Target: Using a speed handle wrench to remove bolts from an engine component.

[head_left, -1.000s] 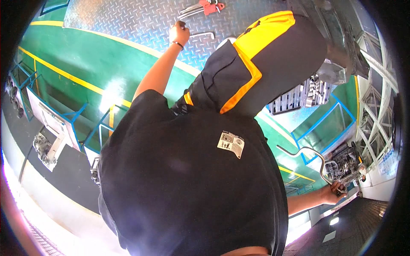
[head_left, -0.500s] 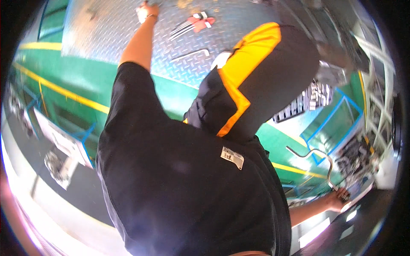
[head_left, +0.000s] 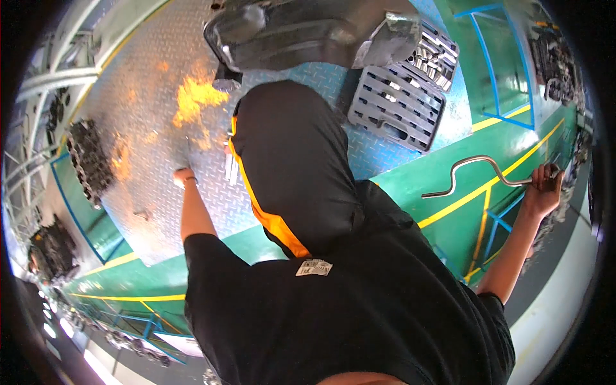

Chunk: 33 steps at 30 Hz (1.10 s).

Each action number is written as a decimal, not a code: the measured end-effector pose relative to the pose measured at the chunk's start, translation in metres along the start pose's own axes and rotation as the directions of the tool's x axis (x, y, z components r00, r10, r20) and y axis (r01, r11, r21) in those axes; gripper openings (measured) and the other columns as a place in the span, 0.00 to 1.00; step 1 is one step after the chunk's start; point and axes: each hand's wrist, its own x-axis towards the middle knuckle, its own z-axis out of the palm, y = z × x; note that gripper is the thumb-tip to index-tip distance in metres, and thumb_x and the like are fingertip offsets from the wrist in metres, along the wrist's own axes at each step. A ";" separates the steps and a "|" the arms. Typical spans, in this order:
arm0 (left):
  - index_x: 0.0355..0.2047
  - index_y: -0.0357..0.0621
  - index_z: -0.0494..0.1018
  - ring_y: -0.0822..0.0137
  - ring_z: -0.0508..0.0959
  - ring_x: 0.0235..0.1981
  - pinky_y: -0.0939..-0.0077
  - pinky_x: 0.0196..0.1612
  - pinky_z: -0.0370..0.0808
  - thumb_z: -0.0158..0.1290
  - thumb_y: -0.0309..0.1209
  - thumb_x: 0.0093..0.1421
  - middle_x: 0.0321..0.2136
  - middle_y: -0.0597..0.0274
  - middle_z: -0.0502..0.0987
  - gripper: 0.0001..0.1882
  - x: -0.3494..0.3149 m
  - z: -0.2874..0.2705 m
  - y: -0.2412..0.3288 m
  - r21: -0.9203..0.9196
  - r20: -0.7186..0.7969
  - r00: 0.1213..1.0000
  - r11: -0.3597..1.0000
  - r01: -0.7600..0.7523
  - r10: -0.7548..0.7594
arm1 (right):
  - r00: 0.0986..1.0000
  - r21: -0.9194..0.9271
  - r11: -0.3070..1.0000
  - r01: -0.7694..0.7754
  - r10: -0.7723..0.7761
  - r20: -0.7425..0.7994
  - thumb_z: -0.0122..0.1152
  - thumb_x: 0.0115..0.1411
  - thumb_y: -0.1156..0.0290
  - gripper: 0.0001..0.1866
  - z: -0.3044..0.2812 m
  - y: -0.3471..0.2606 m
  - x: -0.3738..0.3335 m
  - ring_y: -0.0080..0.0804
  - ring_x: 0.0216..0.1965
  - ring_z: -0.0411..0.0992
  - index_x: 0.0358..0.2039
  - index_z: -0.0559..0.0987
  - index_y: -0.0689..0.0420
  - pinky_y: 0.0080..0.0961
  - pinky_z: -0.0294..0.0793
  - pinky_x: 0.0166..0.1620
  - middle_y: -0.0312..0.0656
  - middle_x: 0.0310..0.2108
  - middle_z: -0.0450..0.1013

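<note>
My right hand [head_left: 545, 187] is closed around the end of a speed brace [head_left: 478, 160], a bent silver crank-shaped rod. It is held out to the right, with its free end pointing left above the green floor. Over the diamond-plate surface, my left hand [head_left: 184, 177] reaches forward with its fingers drawn together. Whatever it holds is too small and blurred to make out. My bent knee [head_left: 292, 154], in black trousers with a yellow stripe, rises between the hands. Some shiny metal shafts [head_left: 231, 168] lie beside it, partly hidden by the leg.
A large dark metal housing [head_left: 289, 32] sits at the far middle. Next to it lies an open grey socket case [head_left: 398, 106]. Orange stains [head_left: 196, 102] mark the plate. A dark engine part [head_left: 90, 160] stands at left, and a blue frame [head_left: 497, 64] at far right.
My view has turned, bringing the housing and the socket case fully into sight. The right hand with the speed brace appears higher. The red-handled tools and L-shaped wrench have mostly gone behind my leg.
</note>
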 end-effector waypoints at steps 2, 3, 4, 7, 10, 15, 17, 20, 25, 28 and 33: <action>0.24 0.40 0.77 0.54 0.80 0.28 0.62 0.30 0.77 0.52 0.29 0.45 0.25 0.50 0.79 0.08 0.005 0.001 0.005 0.071 0.025 1.000 0.997 0.007 -0.009 | 0.997 -0.009 1.000 -0.025 0.024 -0.067 0.42 0.65 0.63 0.15 0.010 0.026 -0.009 0.22 0.17 0.48 0.29 0.66 0.62 0.20 0.48 0.21 0.36 0.19 0.54; 0.24 0.41 0.77 0.56 0.80 0.28 0.63 0.31 0.77 0.52 0.27 0.44 0.25 0.52 0.79 0.07 -0.014 -0.001 0.024 0.086 0.061 0.998 0.996 0.019 -0.024 | 0.999 0.062 0.998 -0.028 0.027 0.019 0.43 0.65 0.63 0.14 0.000 0.038 -0.012 0.21 0.17 0.48 0.31 0.67 0.62 0.19 0.48 0.21 0.36 0.20 0.55; 0.23 0.43 0.77 0.57 0.80 0.28 0.64 0.32 0.76 0.52 0.27 0.43 0.25 0.53 0.79 0.06 -0.030 -0.003 0.039 -0.016 0.069 0.998 1.000 0.002 0.000 | 1.000 0.049 0.999 -0.023 0.023 -0.006 0.42 0.65 0.63 0.14 0.002 0.043 -0.019 0.21 0.17 0.48 0.31 0.67 0.62 0.19 0.48 0.21 0.36 0.20 0.55; 0.24 0.45 0.76 0.58 0.79 0.27 0.66 0.33 0.75 0.54 0.28 0.41 0.23 0.57 0.79 0.07 -0.006 -0.047 0.036 -0.195 -0.058 0.992 0.973 -0.120 0.111 | 0.999 0.141 0.989 -0.043 0.043 0.000 0.41 0.66 0.65 0.13 0.008 0.082 -0.027 0.20 0.17 0.47 0.31 0.69 0.61 0.19 0.48 0.22 0.35 0.19 0.54; 0.25 0.45 0.75 0.58 0.77 0.24 0.66 0.31 0.74 0.55 0.27 0.41 0.22 0.58 0.78 0.08 0.030 -0.116 0.043 -0.277 -0.131 0.920 0.878 -0.391 0.369 | 0.993 0.110 0.993 -0.045 0.056 -0.103 0.43 0.65 0.64 0.14 0.010 0.119 -0.037 0.20 0.17 0.48 0.31 0.69 0.63 0.18 0.49 0.22 0.36 0.20 0.56; 0.27 0.38 0.73 0.68 0.75 0.23 0.74 0.30 0.72 0.58 0.26 0.46 0.24 0.60 0.76 0.08 -0.093 -0.262 0.234 -0.253 -0.167 0.672 0.628 -0.736 0.721 | 0.943 0.000 1.000 0.021 -0.020 -0.333 0.46 0.64 0.63 0.16 -0.015 0.166 -0.062 0.19 0.15 0.51 0.28 0.68 0.65 0.17 0.50 0.19 0.37 0.18 0.58; 0.29 0.36 0.72 0.71 0.75 0.25 0.76 0.31 0.73 0.58 0.25 0.48 0.26 0.59 0.76 0.08 -0.089 -0.312 0.254 -0.371 -0.192 0.642 0.551 -0.748 0.742 | 0.962 0.066 0.993 0.097 -0.076 -0.262 0.48 0.63 0.65 0.15 -0.014 0.193 -0.063 0.18 0.15 0.51 0.28 0.69 0.66 0.18 0.49 0.19 0.37 0.18 0.60; 0.32 0.35 0.72 0.72 0.78 0.31 0.81 0.34 0.74 0.56 0.22 0.51 0.28 0.60 0.77 0.08 -0.149 -0.355 0.312 -0.452 -0.183 0.522 0.400 -0.797 0.833 | 0.967 0.071 0.990 0.125 -0.105 -0.232 0.51 0.62 0.65 0.15 -0.016 0.218 -0.071 0.18 0.16 0.52 0.28 0.70 0.67 0.18 0.49 0.19 0.37 0.19 0.61; 0.33 0.33 0.71 0.72 0.78 0.33 0.83 0.37 0.75 0.54 0.16 0.51 0.31 0.60 0.75 0.08 -0.260 -0.380 0.382 -0.421 -0.058 0.302 0.251 -0.871 0.952 | 0.960 0.150 0.980 0.132 -0.089 -0.266 0.51 0.62 0.67 0.14 -0.039 0.239 -0.075 0.20 0.16 0.52 0.29 0.70 0.69 0.18 0.49 0.20 0.38 0.20 0.62; 0.32 0.34 0.72 0.73 0.77 0.33 0.82 0.37 0.75 0.54 0.16 0.50 0.30 0.61 0.75 0.08 -0.297 -0.358 0.397 -0.363 0.022 0.147 0.145 -0.920 0.989 | 0.919 0.185 0.974 0.128 -0.047 -0.391 0.50 0.61 0.68 0.14 -0.059 0.249 -0.083 0.22 0.17 0.53 0.29 0.70 0.69 0.20 0.50 0.20 0.42 0.21 0.64; 0.30 0.35 0.72 0.73 0.77 0.31 0.84 0.36 0.73 0.55 0.18 0.49 0.30 0.60 0.74 0.07 -0.341 -0.299 0.407 -0.252 0.304 0.007 0.087 -0.964 0.953 | 0.930 0.474 0.865 0.165 0.024 -0.366 0.45 0.63 0.61 0.19 -0.126 0.281 -0.107 0.25 0.20 0.51 0.31 0.70 0.68 0.23 0.49 0.23 0.40 0.22 0.57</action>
